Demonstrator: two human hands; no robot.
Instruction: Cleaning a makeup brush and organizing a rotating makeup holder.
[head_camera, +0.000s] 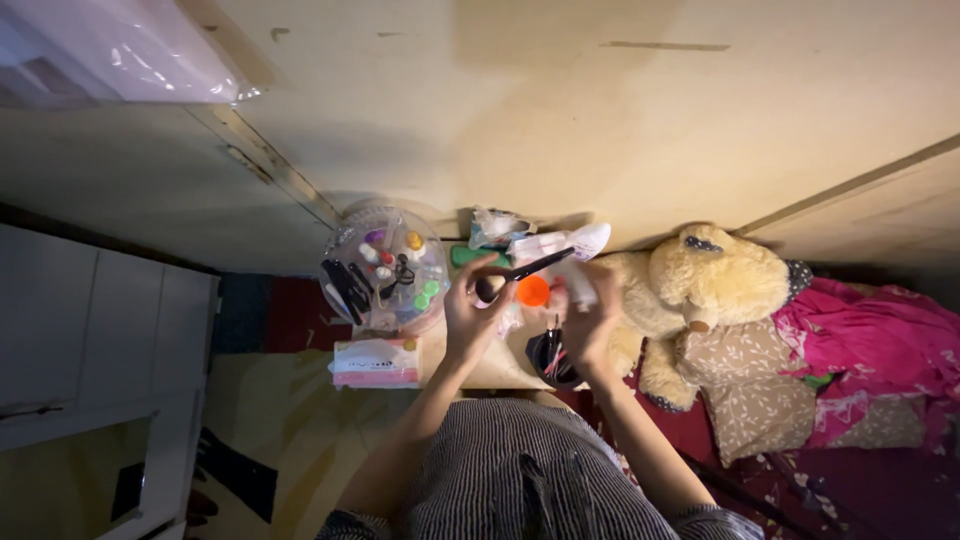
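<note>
Black-handled makeup brush (520, 272) sits in the left hand (472, 305), fingers closed round the handle near the fluffy head, handle tip angled up toward the right. Right hand (590, 312) is curled round something pale and slim, likely a small bottle (580, 290); can't tell exactly what it is, or whether it's capped. Both hands are raised over a small cluttered table (480, 372), close together but not touching. Orange round lid or pot (533, 291) shows between them. Clear domed organiser (383, 268) with small bottles and dark tools stands just left of the left hand, tissue pack (377, 364) in front of it. Progress, my read: brush and product both picked up, nothing visibly loaded on the bristles yet. Teddy bear (700, 290) lies to the right.
</note>
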